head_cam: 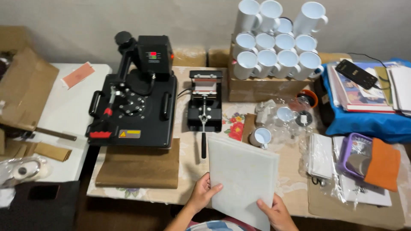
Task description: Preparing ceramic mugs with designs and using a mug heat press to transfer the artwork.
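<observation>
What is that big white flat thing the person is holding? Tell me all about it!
The white sheet stack looks like a rectangular pad of pale paper or thin fabric, with a faint mottled texture and layered edges at its upper right side. It is held tilted above the table's front edge. The left hand grips its left edge, thumb on top, and the right hand holds its bottom right edge. Its top corner reaches near the black handle of the small mug press.

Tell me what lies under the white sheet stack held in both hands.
Under the white sheet stack, held by the left hand and right hand, the floral tablecloth shows around its edges. The small press's black handle ends near its top corner. Anything directly beneath is covered.
</observation>
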